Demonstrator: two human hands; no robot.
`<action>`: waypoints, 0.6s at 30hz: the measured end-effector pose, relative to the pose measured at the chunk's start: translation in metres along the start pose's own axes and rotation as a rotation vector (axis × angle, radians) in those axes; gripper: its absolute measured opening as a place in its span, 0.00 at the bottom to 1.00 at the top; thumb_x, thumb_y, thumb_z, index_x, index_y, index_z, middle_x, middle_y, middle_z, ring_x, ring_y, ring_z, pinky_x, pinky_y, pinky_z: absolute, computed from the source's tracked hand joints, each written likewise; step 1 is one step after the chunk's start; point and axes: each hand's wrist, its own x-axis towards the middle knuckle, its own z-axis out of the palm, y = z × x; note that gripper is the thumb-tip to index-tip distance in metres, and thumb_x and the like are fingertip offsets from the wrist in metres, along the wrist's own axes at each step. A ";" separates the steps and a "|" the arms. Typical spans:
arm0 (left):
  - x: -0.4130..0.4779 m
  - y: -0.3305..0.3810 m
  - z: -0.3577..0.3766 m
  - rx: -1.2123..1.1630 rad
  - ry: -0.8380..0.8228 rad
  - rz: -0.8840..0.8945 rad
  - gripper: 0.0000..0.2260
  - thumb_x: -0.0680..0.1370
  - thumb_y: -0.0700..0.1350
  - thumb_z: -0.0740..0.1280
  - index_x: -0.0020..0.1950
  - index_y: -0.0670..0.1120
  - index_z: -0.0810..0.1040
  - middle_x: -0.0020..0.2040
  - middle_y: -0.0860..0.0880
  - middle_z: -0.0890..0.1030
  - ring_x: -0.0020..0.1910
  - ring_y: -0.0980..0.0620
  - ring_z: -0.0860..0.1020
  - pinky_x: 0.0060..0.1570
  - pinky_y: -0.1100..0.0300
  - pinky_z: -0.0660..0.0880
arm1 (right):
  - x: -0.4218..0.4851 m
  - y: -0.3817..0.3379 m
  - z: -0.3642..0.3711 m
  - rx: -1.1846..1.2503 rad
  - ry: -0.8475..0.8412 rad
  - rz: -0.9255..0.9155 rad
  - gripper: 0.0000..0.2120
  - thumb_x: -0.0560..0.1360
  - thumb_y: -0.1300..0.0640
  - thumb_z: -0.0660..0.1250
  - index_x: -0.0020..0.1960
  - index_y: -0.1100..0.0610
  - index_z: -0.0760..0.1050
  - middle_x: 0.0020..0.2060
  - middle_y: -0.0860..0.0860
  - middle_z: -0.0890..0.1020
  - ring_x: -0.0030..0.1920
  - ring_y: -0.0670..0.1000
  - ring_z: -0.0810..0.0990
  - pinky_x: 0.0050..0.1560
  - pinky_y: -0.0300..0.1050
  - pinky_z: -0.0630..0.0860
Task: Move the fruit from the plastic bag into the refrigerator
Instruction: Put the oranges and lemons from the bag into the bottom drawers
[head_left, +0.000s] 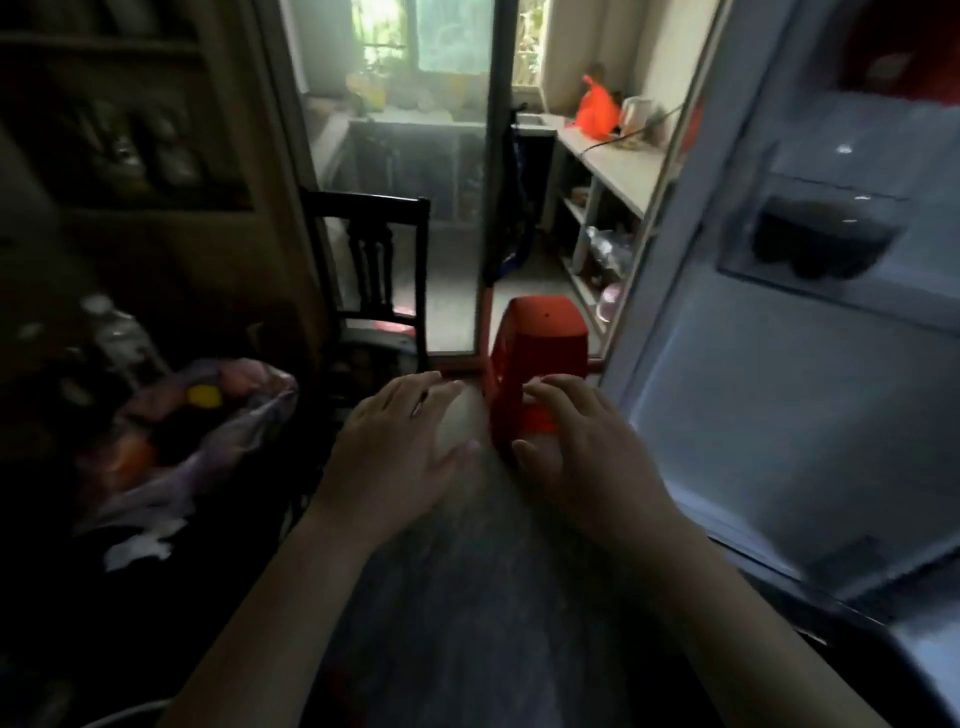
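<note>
A crumpled plastic bag (197, 441) lies at the left on a dark surface, with a yellow piece and orange fruit showing inside it. The refrigerator's open door (779, 415) fills the right side, its inner shelf (815, 244) holding something dark. My left hand (400, 457) hovers in the middle with fingers spread and nothing in it. My right hand (582, 452) is beside it with fingers relaxed, in front of a red plastic stool (530, 364), holding nothing. Both hands are between the bag and the door.
A dark wooden chair (379, 265) stands behind the bag. A doorway leads to a kitchen with a white counter (618, 156) and an orange bag (597, 111). Dim shelves (119, 140) fill the upper left. Bare floor (467, 597) runs below my arms.
</note>
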 end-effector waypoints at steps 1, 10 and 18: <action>-0.003 -0.021 -0.002 0.013 0.001 -0.036 0.27 0.73 0.61 0.57 0.66 0.48 0.74 0.65 0.47 0.75 0.64 0.46 0.73 0.60 0.47 0.72 | 0.015 -0.013 0.013 0.003 -0.006 -0.031 0.28 0.76 0.43 0.63 0.72 0.48 0.61 0.71 0.46 0.64 0.69 0.48 0.63 0.63 0.41 0.62; -0.069 -0.172 -0.025 0.098 -0.008 -0.393 0.27 0.74 0.63 0.54 0.70 0.52 0.69 0.67 0.51 0.71 0.67 0.50 0.68 0.61 0.51 0.68 | 0.106 -0.124 0.121 0.093 -0.123 -0.292 0.25 0.73 0.50 0.69 0.67 0.57 0.71 0.63 0.54 0.74 0.63 0.56 0.73 0.60 0.48 0.72; -0.118 -0.238 -0.020 -0.013 0.046 -0.631 0.24 0.75 0.63 0.58 0.68 0.54 0.69 0.66 0.53 0.71 0.67 0.53 0.69 0.61 0.53 0.71 | 0.156 -0.184 0.182 0.137 -0.257 -0.502 0.24 0.73 0.51 0.68 0.66 0.58 0.71 0.62 0.54 0.75 0.61 0.57 0.73 0.57 0.52 0.74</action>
